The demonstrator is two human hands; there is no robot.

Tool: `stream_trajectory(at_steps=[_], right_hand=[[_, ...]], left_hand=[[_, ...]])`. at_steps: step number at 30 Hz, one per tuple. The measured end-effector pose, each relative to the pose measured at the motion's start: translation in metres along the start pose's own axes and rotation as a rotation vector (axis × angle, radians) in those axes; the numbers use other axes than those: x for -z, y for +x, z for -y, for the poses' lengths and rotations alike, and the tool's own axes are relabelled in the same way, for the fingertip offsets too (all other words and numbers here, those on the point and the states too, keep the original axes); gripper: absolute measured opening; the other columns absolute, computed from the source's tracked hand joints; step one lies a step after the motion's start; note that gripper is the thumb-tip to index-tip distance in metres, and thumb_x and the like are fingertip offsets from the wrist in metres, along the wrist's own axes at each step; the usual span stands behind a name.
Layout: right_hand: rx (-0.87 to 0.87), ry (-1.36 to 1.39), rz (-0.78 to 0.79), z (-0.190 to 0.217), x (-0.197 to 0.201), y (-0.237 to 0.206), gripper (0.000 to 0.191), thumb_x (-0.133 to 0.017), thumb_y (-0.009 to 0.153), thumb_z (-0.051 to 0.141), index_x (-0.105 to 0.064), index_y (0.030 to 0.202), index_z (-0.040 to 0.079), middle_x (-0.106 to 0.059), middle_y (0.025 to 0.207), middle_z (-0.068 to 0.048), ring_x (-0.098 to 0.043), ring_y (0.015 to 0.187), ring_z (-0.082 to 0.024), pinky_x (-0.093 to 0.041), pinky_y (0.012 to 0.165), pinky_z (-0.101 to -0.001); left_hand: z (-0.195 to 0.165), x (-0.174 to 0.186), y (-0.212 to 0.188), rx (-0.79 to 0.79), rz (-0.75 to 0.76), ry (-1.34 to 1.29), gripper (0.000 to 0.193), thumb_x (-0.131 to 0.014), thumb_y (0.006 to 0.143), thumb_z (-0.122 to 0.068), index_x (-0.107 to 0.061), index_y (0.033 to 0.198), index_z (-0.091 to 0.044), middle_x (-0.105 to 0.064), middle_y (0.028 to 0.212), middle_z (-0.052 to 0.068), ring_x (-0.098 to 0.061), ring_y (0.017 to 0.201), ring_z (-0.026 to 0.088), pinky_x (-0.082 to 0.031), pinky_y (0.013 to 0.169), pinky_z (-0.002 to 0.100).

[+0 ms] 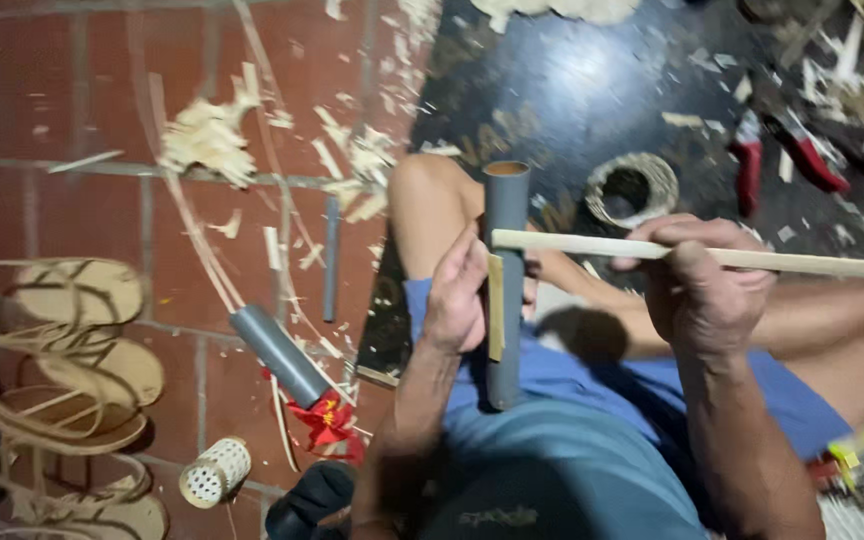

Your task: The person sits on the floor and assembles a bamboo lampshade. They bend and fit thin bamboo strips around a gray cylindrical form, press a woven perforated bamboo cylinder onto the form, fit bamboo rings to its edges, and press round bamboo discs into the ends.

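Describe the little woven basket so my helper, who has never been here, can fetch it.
Start on the red brick floor at the left of the view, below the short grey pipe lying there. The little basket is between that pipe and the pile of coiled strips. It alone is a pale, open-weave cylinder on its side.

Blue shorts, bare forearms

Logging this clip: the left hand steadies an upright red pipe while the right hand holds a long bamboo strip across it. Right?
Not quite: the head view shows the pipe is grey, not red. The left hand steadies it upright while the right hand holds the long bamboo strip across it.
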State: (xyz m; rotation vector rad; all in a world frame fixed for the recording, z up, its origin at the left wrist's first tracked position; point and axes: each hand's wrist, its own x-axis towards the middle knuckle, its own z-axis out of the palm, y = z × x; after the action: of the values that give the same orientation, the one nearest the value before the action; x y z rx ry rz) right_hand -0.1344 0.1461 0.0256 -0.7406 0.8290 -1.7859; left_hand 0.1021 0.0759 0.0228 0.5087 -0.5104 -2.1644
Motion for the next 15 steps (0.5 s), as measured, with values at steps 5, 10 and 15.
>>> stream_trajectory(at_steps=[5,10,15], right_hand=[[0.012,-0.308,-0.029,0.03,0.013,-0.056,0.016,-0.066,0.104,0.01,-0.067,0.108,-0.005,-0.068,0.1,-0.03,-0.07,0.067,-0.022,-0.045,0.044,-0.0182],[-0.015,-0.213,-0.191,0.026,0.024,-0.072,0.015,-0.065,0.097,0.007,-0.069,0.1,-0.007,-0.071,0.094,-0.033,-0.06,0.049,-0.012,-0.043,0.041,-0.0177],[0.076,-0.238,0.038,0.012,0.034,-0.062,0.017,-0.065,0.109,0.008,-0.067,0.106,-0.008,-0.069,0.099,-0.03,-0.073,0.081,-0.029,-0.061,0.076,-0.0344]], left_hand=[[0.049,0.0,-0.028,0.104,-0.087,0.032,0.057,-0.051,0.11,-0.041,-0.04,0.153,-0.005,-0.066,0.111,0.019,-0.069,0.087,0.021,-0.06,0.073,0.037],[0.063,-0.004,-0.028,0.146,-0.142,0.135,0.056,-0.057,0.107,-0.045,-0.048,0.142,-0.002,-0.066,0.104,0.016,-0.067,0.08,0.018,-0.058,0.067,0.033],[0.064,0.0,-0.023,0.133,-0.208,0.224,0.058,-0.059,0.103,-0.055,-0.056,0.127,-0.002,-0.067,0.094,0.012,-0.066,0.073,0.015,-0.058,0.062,0.031]])
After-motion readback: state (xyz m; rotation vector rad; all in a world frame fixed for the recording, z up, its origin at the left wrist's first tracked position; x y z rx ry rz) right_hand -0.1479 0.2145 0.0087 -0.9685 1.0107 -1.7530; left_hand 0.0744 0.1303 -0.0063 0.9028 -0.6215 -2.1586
